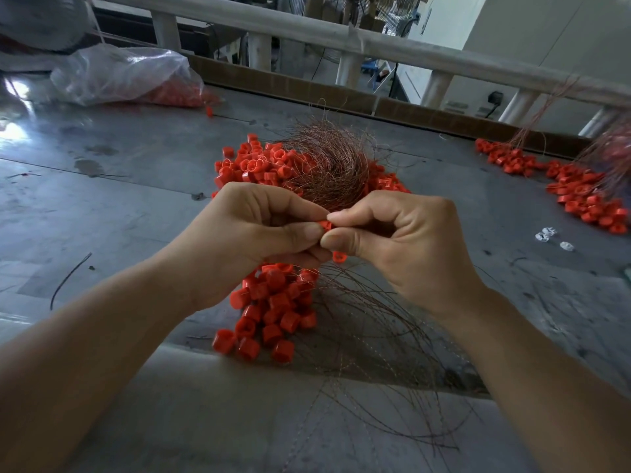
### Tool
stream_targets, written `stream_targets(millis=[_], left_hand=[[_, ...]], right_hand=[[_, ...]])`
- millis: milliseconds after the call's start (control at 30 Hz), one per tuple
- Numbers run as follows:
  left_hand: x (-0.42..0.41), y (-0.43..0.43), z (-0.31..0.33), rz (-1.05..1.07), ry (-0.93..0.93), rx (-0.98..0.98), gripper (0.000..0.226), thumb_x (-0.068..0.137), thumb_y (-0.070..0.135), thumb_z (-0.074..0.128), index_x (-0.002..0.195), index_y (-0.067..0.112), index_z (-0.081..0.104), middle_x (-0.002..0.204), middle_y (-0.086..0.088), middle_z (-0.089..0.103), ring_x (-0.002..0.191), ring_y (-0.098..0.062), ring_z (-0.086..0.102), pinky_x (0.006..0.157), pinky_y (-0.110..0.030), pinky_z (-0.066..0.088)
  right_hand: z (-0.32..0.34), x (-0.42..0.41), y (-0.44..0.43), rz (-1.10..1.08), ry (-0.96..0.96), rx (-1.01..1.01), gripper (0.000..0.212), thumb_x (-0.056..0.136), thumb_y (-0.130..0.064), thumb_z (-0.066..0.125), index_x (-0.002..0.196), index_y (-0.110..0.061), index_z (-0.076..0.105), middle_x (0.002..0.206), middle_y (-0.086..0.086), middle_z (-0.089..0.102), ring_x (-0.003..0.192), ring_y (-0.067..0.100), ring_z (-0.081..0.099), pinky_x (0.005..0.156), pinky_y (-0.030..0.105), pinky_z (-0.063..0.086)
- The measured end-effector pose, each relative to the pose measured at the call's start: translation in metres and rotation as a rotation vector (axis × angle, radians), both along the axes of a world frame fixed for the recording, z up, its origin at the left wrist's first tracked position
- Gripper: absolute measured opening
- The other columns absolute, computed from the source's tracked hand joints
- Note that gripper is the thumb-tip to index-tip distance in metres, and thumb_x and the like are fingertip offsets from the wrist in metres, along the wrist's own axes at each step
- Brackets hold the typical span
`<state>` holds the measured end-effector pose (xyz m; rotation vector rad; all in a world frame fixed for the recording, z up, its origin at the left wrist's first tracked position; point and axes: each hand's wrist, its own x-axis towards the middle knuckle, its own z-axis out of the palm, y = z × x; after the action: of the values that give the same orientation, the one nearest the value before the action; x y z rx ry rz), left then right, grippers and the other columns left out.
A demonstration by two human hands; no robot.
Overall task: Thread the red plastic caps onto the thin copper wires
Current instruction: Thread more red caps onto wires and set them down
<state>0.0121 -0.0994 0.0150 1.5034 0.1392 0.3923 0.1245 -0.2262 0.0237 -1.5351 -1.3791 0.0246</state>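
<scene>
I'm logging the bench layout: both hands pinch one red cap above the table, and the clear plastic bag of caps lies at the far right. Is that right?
Not quite: the head view shows the clear plastic bag at the far left, not right. The left hand and right hand do pinch one red cap above the table.
</scene>
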Motion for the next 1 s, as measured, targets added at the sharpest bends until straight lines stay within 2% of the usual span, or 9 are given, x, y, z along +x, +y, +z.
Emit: stream_targets(millis=[133,200,267,400,533,633,767,900,1000], left_hand=[[-0.001,0.002,0.0,-0.055,-0.006,-0.017,0.025,0.053,0.017,0.072,0.078,0.016,0.075,0.068,-0.007,0.071,0.062,-0.014,0.069,0.056,-0.018,0.053],[-0.001,0.003,0.0,-0.107,-0.003,-0.026,0.029,0.054,0.014,0.076,0.083,0.018,0.074,0.069,-0.007,0.071,0.062,-0.015,0.068,0.055,-0.019,0.053],[-0.003,0.005,0.001,-0.154,0.002,-0.051,0.033,0.055,0.018,0.071,0.088,0.019,0.073,0.07,-0.008,0.07,0.061,-0.017,0.068,0.054,-0.02,0.053],[-0.004,0.008,0.001,-0.227,0.019,-0.097,0.044,0.056,0.013,0.084,0.098,0.019,0.069,0.073,-0.015,0.068,0.062,-0.022,0.068,0.053,-0.023,0.054],[-0.002,0.006,-0.001,-0.231,-0.019,-0.085,0.042,0.063,0.027,0.081,0.102,0.021,0.067,0.073,-0.011,0.069,0.067,-0.021,0.069,0.058,-0.024,0.055],[-0.002,0.0,-0.001,-0.2,-0.042,0.003,0.049,0.061,0.039,0.08,0.106,0.025,0.065,0.075,-0.01,0.07,0.069,-0.02,0.069,0.061,-0.025,0.055],[-0.001,-0.003,-0.005,-0.099,-0.034,0.154,0.052,0.062,0.03,0.073,0.111,0.027,0.054,0.072,-0.009,0.07,0.064,-0.018,0.068,0.061,-0.024,0.055],[-0.002,-0.007,-0.006,-0.083,-0.057,0.145,0.061,0.06,0.028,0.068,0.116,0.028,0.047,0.071,-0.009,0.07,0.061,-0.015,0.068,0.059,-0.024,0.055],[-0.004,-0.008,-0.006,-0.083,-0.071,0.122,0.062,0.06,0.027,0.068,0.118,0.028,0.046,0.068,-0.01,0.069,0.059,-0.018,0.068,0.057,-0.027,0.056]], right_hand=[[0.001,-0.001,0.0,0.04,0.079,-0.026,0.016,0.063,-0.028,0.071,0.077,-0.022,0.065,0.072,-0.013,0.063,0.067,0.003,0.063,0.061,0.015,0.051],[0.004,-0.001,0.0,0.091,0.119,-0.059,0.019,0.061,-0.029,0.071,0.078,-0.025,0.064,0.071,-0.009,0.064,0.066,0.007,0.063,0.06,0.019,0.053],[0.007,0.001,-0.002,0.126,0.139,-0.125,0.025,0.059,-0.031,0.071,0.083,-0.028,0.065,0.073,-0.007,0.063,0.068,0.009,0.062,0.063,0.022,0.054],[0.009,0.004,-0.001,0.201,0.077,-0.278,0.017,0.066,-0.037,0.065,0.083,-0.034,0.064,0.078,-0.008,0.058,0.076,0.003,0.057,0.066,0.016,0.045],[0.005,0.004,0.0,0.136,-0.092,-0.278,0.008,0.075,-0.032,0.062,0.08,-0.028,0.058,0.077,-0.013,0.05,0.072,-0.004,0.049,0.064,0.009,0.038],[0.003,0.002,0.001,0.085,-0.203,-0.272,0.009,0.079,-0.029,0.06,0.079,-0.019,0.059,0.076,-0.015,0.047,0.07,-0.004,0.046,0.066,0.009,0.037],[0.001,0.0,0.001,0.061,-0.257,-0.297,0.009,0.079,-0.017,0.061,0.083,-0.009,0.062,0.079,-0.017,0.044,0.073,-0.003,0.046,0.068,0.01,0.039],[0.002,-0.003,0.0,0.048,-0.268,-0.293,0.01,0.077,-0.017,0.059,0.083,-0.009,0.062,0.079,-0.012,0.047,0.074,0.005,0.051,0.067,0.017,0.044],[0.002,-0.006,0.001,0.058,-0.268,-0.284,0.009,0.075,-0.014,0.058,0.081,-0.007,0.062,0.078,-0.012,0.047,0.073,0.006,0.051,0.065,0.017,0.043]])
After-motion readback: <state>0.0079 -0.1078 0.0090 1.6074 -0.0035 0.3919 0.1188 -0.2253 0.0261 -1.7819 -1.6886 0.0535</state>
